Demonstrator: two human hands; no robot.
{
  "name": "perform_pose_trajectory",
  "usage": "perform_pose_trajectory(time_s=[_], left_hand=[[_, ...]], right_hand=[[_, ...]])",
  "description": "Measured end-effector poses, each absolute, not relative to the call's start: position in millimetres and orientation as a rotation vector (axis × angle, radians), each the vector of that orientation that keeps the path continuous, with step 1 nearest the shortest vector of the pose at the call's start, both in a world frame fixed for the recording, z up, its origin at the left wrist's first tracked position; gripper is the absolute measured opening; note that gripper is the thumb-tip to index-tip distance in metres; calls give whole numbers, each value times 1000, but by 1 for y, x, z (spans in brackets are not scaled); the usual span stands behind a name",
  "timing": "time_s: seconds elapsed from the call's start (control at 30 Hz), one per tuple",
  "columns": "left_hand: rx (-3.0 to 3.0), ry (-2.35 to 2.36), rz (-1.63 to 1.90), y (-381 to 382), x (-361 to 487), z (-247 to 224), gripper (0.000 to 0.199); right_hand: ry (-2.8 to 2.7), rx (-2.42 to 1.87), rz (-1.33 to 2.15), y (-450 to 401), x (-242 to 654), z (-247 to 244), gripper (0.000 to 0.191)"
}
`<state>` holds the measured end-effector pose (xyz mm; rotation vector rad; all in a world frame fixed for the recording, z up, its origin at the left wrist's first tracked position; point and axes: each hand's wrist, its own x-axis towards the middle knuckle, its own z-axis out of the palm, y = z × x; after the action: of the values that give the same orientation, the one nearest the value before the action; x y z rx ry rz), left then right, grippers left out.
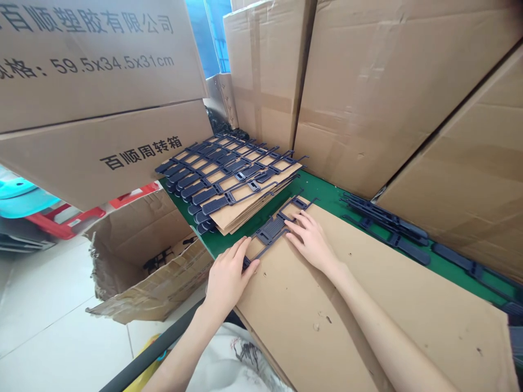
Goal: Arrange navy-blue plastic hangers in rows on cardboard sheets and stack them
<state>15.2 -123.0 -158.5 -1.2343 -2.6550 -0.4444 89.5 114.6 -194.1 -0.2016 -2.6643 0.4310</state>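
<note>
Dark blue plastic parts (pixel 269 231) lie at the far left end of a brown cardboard sheet (pixel 322 310). My left hand (pixel 229 272) holds the near end of these parts between thumb and fingers, over the sheet's left edge. Farther along, my right hand (pixel 309 239) rests with its fingers apart on the parts' right side. Beyond my hands, a stack of cardboard sheets (pixel 232 216) bears rows of similar dark blue parts (pixel 216 202).
More dark parts (pixel 384 218) lie on the green table (pixel 327 189) at the right. Large cardboard boxes (pixel 359 98) stand behind it. An open, torn carton (pixel 151 294) with a few dark pieces is on the floor at the left.
</note>
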Motion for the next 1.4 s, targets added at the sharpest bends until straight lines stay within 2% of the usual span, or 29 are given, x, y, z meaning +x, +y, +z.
perform_pose_trajectory(time_s=[0.13,0.33,0.47,0.7,0.93,1.03,1.2,1.4], left_hand=[[-1256,-2661,-395,-121,17,-154,40],[-1325,-2613,-348,-100,16,-144,50],[-1454,-2560,-303,-72,19,-140,50],[-1557,-2486,-196,-43,27,-162,58],[-1572,-2391,-171,-44,21,-175,59],[-1581,-2385,-181,-43,19,-175,59],[-1594,-2379,-211,-42,17,-174,60],[-1605,-2382,-200,-42,17,-173,60]], right_hand=[[-2653,-198,457,113,91,-193,39],[-2625,-180,476,113,92,-193,37],[-2610,-169,512,110,91,-193,36],[-2440,-252,711,133,92,-175,32],[-2396,-980,188,250,159,-185,39],[-2423,-1211,97,277,191,-198,36],[-2367,-1275,69,283,205,-201,25],[-2141,-1204,162,279,204,-180,29]])
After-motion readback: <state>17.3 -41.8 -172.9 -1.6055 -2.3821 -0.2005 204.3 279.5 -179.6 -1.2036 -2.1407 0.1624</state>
